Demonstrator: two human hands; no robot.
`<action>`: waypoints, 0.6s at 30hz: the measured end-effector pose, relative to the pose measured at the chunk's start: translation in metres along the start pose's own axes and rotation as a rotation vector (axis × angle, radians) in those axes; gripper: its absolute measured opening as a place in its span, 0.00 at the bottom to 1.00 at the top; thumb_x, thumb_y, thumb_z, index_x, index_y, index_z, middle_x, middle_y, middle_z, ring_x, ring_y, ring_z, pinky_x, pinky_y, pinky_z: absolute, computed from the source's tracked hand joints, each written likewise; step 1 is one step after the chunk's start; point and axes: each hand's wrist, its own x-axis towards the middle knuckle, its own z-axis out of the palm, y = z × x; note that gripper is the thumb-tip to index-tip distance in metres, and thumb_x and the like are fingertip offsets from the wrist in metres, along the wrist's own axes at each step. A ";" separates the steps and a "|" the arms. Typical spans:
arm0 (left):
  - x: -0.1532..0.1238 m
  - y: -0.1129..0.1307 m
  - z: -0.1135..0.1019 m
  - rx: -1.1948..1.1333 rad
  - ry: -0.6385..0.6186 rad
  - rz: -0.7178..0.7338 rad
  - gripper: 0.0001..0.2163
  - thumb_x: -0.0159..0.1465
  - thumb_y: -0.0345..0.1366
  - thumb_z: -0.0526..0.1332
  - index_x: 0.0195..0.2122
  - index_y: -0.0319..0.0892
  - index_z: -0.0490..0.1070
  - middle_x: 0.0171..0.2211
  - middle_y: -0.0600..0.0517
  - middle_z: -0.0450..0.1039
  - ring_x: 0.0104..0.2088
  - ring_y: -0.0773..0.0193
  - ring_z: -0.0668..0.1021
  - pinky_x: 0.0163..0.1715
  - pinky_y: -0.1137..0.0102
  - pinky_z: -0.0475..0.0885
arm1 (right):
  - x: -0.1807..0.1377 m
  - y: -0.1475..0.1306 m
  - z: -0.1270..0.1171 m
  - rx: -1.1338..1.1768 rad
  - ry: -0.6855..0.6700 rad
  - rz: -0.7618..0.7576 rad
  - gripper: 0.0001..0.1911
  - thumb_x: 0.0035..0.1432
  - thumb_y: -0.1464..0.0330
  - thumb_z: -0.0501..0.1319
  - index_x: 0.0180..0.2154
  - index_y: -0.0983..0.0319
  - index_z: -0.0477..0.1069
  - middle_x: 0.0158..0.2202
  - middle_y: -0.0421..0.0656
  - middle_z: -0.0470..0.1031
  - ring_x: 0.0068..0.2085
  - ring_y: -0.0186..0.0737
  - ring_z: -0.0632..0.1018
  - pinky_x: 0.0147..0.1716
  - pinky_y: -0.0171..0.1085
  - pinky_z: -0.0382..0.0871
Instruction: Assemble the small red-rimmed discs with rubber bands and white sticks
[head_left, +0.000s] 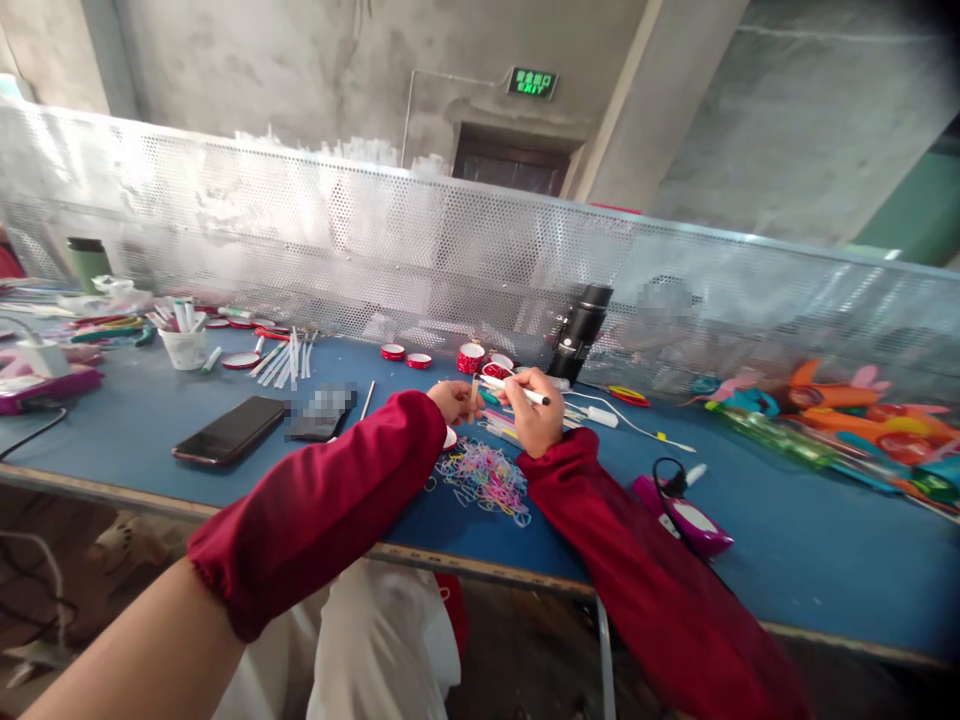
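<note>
Above the blue table, my left hand (454,401) is closed, pinching a small tan strip (474,390) upright between the fingertips. My right hand (535,412) grips a white marker pen (514,388) with a black end, its tip pointing left at the top of the strip; whether it touches I cannot tell. Below both hands lies a loose heap of thin colourful rubber bands (491,478). Pale sticks (501,428) lie partly hidden behind my right hand. Just beyond are red-patterned tape rolls (471,357), some stacked.
A black thermos (581,335) stands by the perforated metal screen (300,230). Leftward are a phone (229,432), white strips (283,360) and a cup of pens (182,348). A purple power strip (697,525) sits right, with orange inflatable-looking items (847,405) beyond.
</note>
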 end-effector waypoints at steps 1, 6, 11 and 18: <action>0.000 0.001 0.000 0.000 0.000 -0.004 0.06 0.57 0.30 0.65 0.35 0.37 0.73 0.29 0.50 0.77 0.25 0.68 0.74 0.26 0.72 0.65 | 0.000 0.001 0.000 0.000 0.008 0.002 0.09 0.60 0.62 0.60 0.29 0.58 0.69 0.25 0.38 0.76 0.26 0.39 0.77 0.29 0.38 0.72; -0.002 0.002 0.002 0.008 0.012 -0.009 0.04 0.59 0.28 0.62 0.36 0.39 0.74 0.34 0.46 0.79 0.30 0.63 0.78 0.28 0.70 0.67 | 0.000 0.000 -0.001 -0.007 0.034 -0.018 0.09 0.60 0.62 0.60 0.29 0.58 0.69 0.24 0.38 0.76 0.26 0.39 0.76 0.28 0.38 0.71; -0.002 0.001 0.003 0.004 0.023 -0.002 0.04 0.58 0.30 0.62 0.35 0.42 0.75 0.34 0.47 0.80 0.32 0.61 0.79 0.26 0.71 0.66 | -0.001 -0.003 -0.002 -0.017 -0.004 -0.024 0.09 0.60 0.62 0.60 0.29 0.58 0.69 0.24 0.37 0.75 0.25 0.38 0.76 0.27 0.37 0.70; -0.005 0.002 0.002 0.017 0.002 0.021 0.04 0.58 0.30 0.62 0.35 0.42 0.76 0.33 0.47 0.80 0.31 0.62 0.78 0.25 0.73 0.65 | 0.000 0.000 -0.002 -0.025 0.010 -0.015 0.10 0.61 0.61 0.59 0.29 0.58 0.69 0.24 0.38 0.76 0.26 0.39 0.76 0.30 0.38 0.71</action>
